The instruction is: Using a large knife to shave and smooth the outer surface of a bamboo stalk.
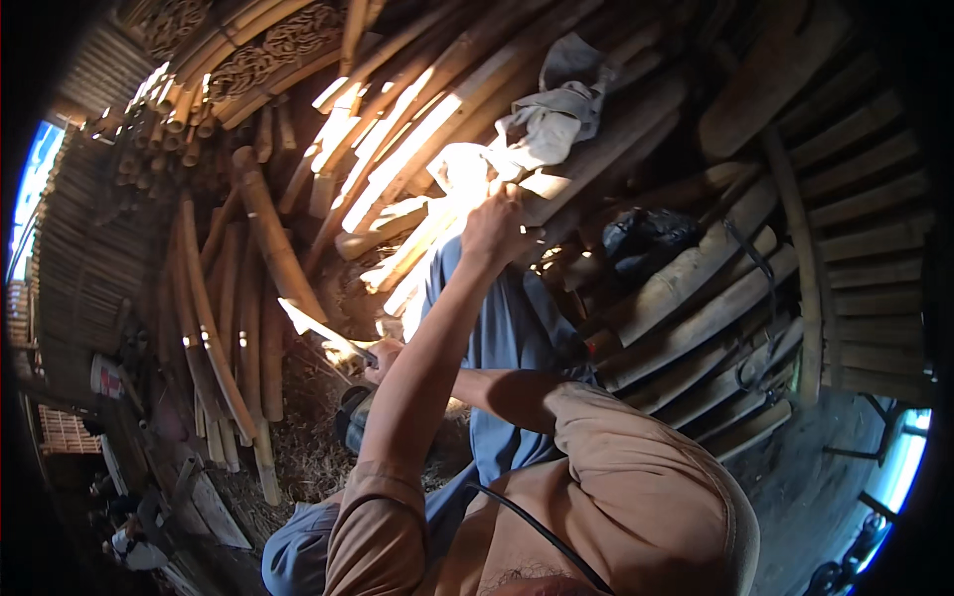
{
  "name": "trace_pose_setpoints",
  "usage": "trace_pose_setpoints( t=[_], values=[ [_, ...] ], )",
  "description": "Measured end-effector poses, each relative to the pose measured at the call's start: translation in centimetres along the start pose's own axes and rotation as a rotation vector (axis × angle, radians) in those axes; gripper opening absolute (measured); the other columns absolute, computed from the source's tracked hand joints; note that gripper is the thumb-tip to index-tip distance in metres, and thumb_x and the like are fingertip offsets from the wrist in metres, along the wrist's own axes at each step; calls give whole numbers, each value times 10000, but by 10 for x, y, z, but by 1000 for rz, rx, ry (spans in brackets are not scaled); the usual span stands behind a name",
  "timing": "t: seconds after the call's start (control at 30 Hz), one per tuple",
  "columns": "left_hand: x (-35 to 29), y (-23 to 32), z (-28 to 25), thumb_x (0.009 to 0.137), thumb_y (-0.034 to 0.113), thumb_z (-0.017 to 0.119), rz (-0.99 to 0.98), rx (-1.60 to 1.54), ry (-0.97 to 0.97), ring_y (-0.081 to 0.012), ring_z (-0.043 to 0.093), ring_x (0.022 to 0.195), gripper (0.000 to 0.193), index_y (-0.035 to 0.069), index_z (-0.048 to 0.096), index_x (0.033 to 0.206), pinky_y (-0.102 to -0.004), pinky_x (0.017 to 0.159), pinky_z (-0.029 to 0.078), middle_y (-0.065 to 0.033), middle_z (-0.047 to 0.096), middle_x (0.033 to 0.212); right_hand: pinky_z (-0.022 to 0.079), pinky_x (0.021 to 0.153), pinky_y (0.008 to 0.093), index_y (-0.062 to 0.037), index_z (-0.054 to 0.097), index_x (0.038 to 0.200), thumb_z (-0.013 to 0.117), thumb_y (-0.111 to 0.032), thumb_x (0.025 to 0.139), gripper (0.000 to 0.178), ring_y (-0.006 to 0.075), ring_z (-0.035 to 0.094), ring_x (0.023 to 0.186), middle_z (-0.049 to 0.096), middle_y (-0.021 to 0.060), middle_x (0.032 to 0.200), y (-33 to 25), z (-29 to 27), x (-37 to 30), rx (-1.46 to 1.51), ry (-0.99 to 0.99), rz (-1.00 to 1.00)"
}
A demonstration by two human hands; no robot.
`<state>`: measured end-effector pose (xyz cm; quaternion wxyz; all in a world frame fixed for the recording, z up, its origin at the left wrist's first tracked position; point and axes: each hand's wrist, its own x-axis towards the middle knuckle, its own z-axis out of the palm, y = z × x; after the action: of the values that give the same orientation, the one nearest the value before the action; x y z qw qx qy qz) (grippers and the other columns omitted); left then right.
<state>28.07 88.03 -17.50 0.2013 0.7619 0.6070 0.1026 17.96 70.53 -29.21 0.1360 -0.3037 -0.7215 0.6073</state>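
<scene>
My left hand (494, 226) reaches far forward with bent fingers, beside the lower end of a crumpled white cloth (552, 134) lying on bamboo. Strong sunlight washes out this spot, and I cannot make out what the fingers close on. Below the left forearm, my right arm crosses to the left. The right hand (384, 360) is closed round the handle of a knife (306, 320), its bright blade pointing up and left. The left forearm hides part of that hand. Split bamboo pieces (399, 214) lie in the sun beyond the knife.
Long bamboo poles (686, 283) are stacked at the right, with a black plastic bag (648, 238) on them. Bamboo strips (214, 328) lean at the left, and a thick bamboo pole (273, 233) slants there. Shavings (308, 437) litter the ground. A white container (106, 377) stands far left.
</scene>
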Motion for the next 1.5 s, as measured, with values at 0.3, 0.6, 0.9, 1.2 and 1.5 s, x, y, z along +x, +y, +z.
trace_pose_setpoints(
  t=[0.3, 0.6, 0.9, 1.2, 1.5],
  values=[
    [-27, 5, -25, 672, 251, 869, 317, -350, 695, -342, 636, 971, 658, -49, 541, 1157, -415, 818, 543, -186, 566, 1059, 497, 672, 384, 23, 627, 966, 662, -243, 899, 276, 213, 643, 732, 676, 153, 797, 54, 39, 18, 659, -55, 128],
    [-105, -49, -224, 1004, 317, 593, -198, -1201, 664, -275, 732, 841, 420, -12, 598, 1266, -365, 642, 659, -158, 672, 1074, 562, 774, 452, 21, 696, 921, 656, -334, 817, 372, 363, 721, 807, 716, 217, 805, 10, 15, 9, -84, -4, 33],
    [-333, -120, -367, 1028, 406, 541, -207, -957, 1009, -261, 732, 879, 414, 77, 613, 1268, -370, 590, 607, -109, 707, 1115, 560, 820, 447, 10, 701, 954, 669, -353, 812, 392, 375, 717, 883, 722, 239, 882, 5, 8, 6, -116, -85, 99],
    [-422, -156, -394, 920, 373, 650, -486, -105, 1097, -234, 679, 952, 355, 50, 708, 1053, -384, 854, 520, -65, 691, 1045, 551, 734, 454, 40, 688, 909, 698, -350, 814, 402, 380, 694, 742, 688, 228, 761, -1, 14, 0, -138, -57, 64],
    [-415, -257, -366, 860, 428, 747, -822, 10, 1266, -183, 681, 871, 454, 12, 763, 1041, -344, 713, 532, -90, 726, 961, 519, 964, 462, 9, 723, 1083, 700, -396, 853, 466, 424, 660, 1076, 699, 275, 1079, -11, -2, -8, -268, -77, 106]
  ],
)
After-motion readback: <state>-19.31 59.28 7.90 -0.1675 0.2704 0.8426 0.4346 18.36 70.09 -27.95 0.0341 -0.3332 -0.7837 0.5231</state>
